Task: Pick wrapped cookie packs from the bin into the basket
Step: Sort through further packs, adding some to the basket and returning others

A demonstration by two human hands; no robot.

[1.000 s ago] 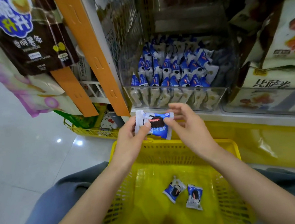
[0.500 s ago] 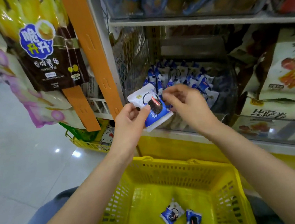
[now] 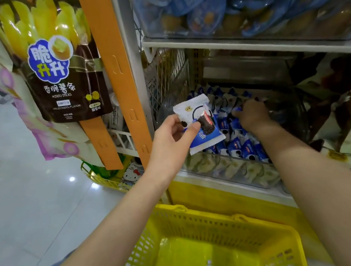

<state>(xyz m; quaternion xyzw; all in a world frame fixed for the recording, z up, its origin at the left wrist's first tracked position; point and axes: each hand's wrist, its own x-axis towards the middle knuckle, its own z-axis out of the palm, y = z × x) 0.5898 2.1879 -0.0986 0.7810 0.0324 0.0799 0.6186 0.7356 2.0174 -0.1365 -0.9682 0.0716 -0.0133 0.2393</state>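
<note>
Where left fingers (image 3: 193, 128) pinch, the cookie pack (image 3: 199, 112) juts rightward

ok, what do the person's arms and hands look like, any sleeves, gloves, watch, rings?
The left forearm and right forearm are bare to the frame edge, no sleeves in view. The left hand and right hand wear no gloves. No watch or bracelet on either wrist, no ring on the fingers that show; most of the right hand's fingers are hidden. No markings visible.
</note>
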